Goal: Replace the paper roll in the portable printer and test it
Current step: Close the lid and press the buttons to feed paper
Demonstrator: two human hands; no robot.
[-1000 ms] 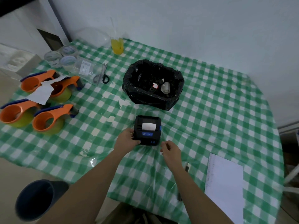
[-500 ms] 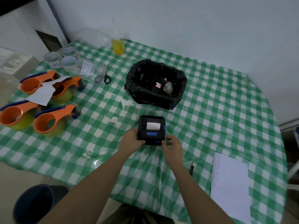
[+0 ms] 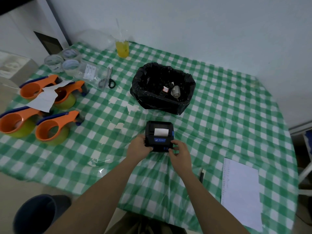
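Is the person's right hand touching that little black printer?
Touching. The head view shows the right hand with fingertips against the printer at its front right corner, no gap visible.

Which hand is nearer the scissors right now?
Left. The left hand grips the printer's left side, on the scissors' side; the right hand is at its right front corner, farther away.

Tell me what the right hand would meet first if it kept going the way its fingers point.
The right hand already touches the printer at its near right corner; pushing on means pressing into it.
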